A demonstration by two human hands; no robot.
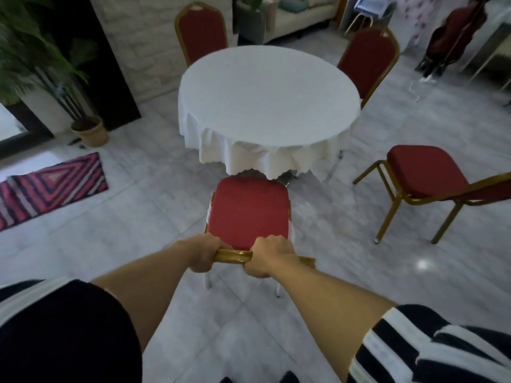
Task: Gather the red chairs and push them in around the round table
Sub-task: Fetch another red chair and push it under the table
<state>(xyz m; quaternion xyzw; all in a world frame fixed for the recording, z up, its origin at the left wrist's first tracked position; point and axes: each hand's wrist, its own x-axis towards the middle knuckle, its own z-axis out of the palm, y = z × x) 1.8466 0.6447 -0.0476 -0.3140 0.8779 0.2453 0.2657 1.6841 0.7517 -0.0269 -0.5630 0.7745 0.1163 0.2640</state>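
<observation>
Near chair (248, 210) at 6 o'clock of the round worktop (266, 98), its seat front just meeting the hanging white cloth (257, 158). Both hands on the gold top rail (233, 255) of the backrest: left hand (203, 254) and right hand (269, 257) side by side, fingers (266, 241) curled over and clamped on the rail.

Two chairs already tucked: one at 11 o'clock (201, 30), one at 2 o'clock (369, 55). A fourth chair (425, 172) stands apart at about 4 o'clock, turned off-line, not yet pushed in.

Handling, as judged: metal tube frame, stiff, padded seat; likely moderate weight, nothing fragile. Polished marble floor (138, 217) looks slick, so legs should slide with a level push; may scrape or chatter. The top rail is the sensible hold: rigid, smooth, wide enough for two hands. Push low and straight to keep the front legs from lifting. Watch the cloth hem: it could snag on the seat and drag.
</observation>
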